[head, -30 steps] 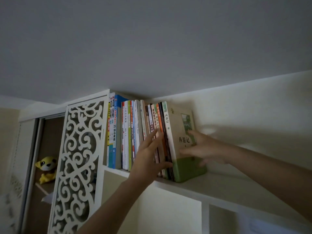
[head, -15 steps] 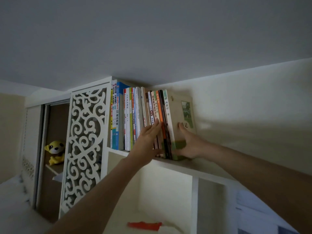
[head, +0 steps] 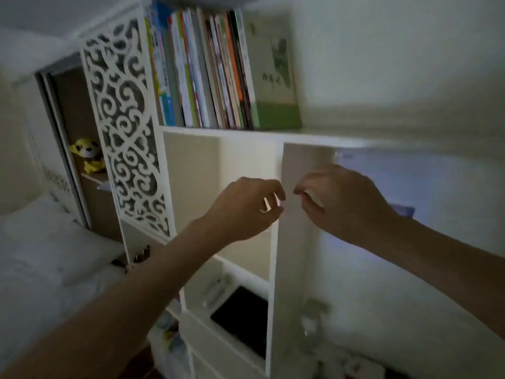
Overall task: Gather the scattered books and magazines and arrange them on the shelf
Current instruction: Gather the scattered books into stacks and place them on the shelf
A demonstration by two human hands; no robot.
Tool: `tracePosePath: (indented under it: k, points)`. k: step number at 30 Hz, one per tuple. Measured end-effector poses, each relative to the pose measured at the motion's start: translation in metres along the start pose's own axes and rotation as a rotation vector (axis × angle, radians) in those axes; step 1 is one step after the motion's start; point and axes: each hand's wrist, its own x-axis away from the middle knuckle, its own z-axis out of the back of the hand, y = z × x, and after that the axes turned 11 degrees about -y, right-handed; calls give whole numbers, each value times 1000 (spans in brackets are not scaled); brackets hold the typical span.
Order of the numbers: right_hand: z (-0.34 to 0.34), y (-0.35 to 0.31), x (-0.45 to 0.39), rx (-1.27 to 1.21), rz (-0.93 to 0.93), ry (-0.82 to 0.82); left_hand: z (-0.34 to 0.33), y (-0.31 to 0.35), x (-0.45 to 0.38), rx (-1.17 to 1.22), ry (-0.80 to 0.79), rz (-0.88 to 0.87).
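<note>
Standing upright on the white top shelf (head: 314, 135), the row of colourful books (head: 202, 69) is ending rightward in a beige-and-green hardcover (head: 273, 77). Below that shelf, the left hand (head: 246, 209) is hanging loosely curled and holding nothing; just beside it, the right hand (head: 338, 201) is doing likewise.

Dim indoor view with soft, greyish light; brightest patch is a pale bluish glow just right of the right hand (head: 347, 199). Motion blur smears both hands and the books (head: 218, 69) above the fingers. Wide-angle bending at edges.
</note>
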Motion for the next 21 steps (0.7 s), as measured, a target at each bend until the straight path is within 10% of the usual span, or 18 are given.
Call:
tracePosePath:
  k: [5,11,21]
  points:
    - [-100,34,146,-85,-413,-564,-145,35,60,84,-653,51]
    - [-220,77,311,-335,-853,-929,-318,63,97,392,-982,225]
    - [-319,74,351,-739,-1360,-705,-484,26,95,510,-986,739]
